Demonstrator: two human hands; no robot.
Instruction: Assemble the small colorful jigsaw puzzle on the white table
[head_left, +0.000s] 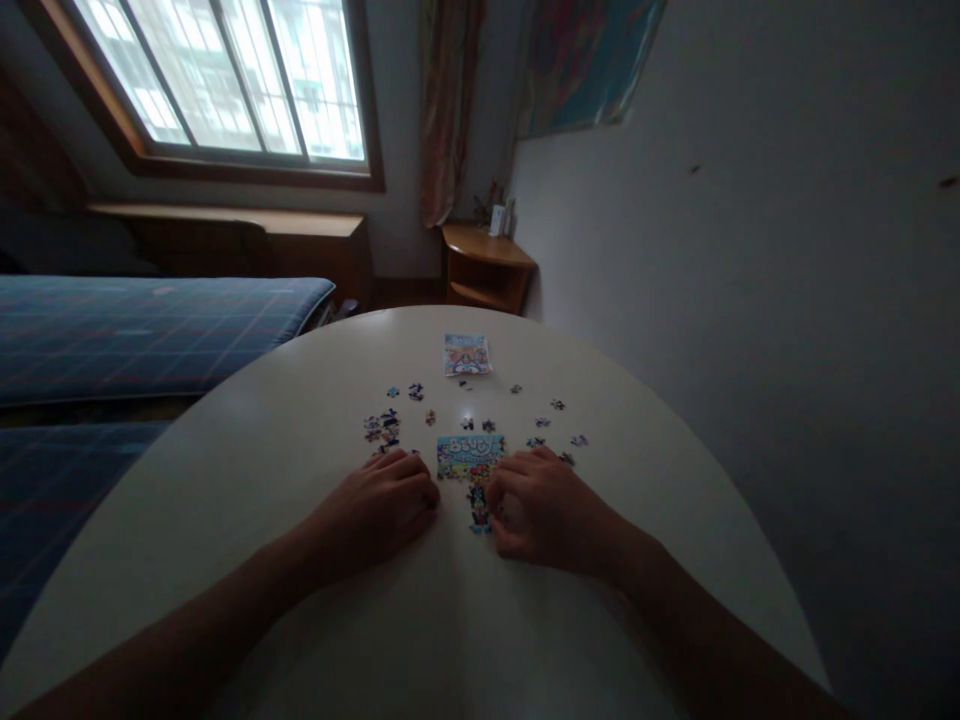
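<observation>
A partly joined jigsaw puzzle (470, 456) lies in the middle of a round white table (300, 420). My left hand (379, 508) rests knuckles up on the table, fingers curled, just left of the joined part. My right hand (541, 507) sits to its right, fingers curled and pinched against the pieces (478, 512) hanging from the lower edge of the joined part. What the fingertips hold is hidden. Loose pieces (382, 428) lie scattered to the left, and more loose pieces (556, 422) to the right.
A small printed picture card (466, 354) lies farther back on the table. A bed with a blue checked cover (135, 330) stands to the left. A wooden corner shelf (486, 265) and a white wall (750, 250) are to the right, with a window behind.
</observation>
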